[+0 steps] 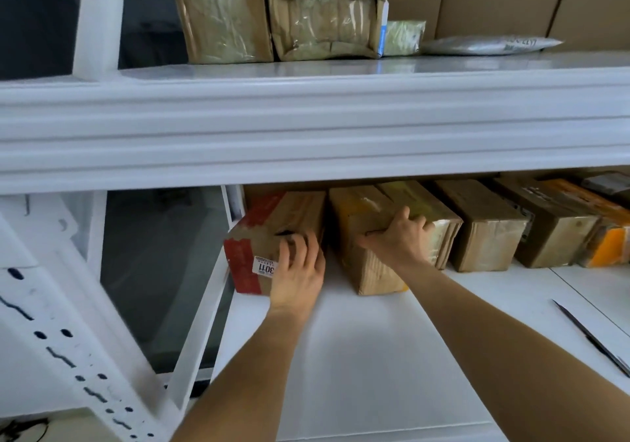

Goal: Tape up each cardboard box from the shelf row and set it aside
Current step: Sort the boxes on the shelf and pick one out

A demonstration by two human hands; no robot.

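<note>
The right hand's grip [402, 237] clasps the near top edge of the second box [378, 233], long axis running far into the shelf [375, 356], while the left hand [300, 268] grasps the red-taped box [269, 237] just left.

From my seat, the shelf beam [306, 128] hides the backs of all the boxes in the lower row. My left hand [298, 269] covers the near right corner of the red-taped box [269, 237] and part of its sticker [264, 268], so I read only "3011". At 3 o'clock the orange box [610, 240] runs off the edge. At 4 o'clock a dark blade [593, 337] is cut off. Writing on the grey pouch [491, 45] at 1 o'clock is too small to read.
</note>
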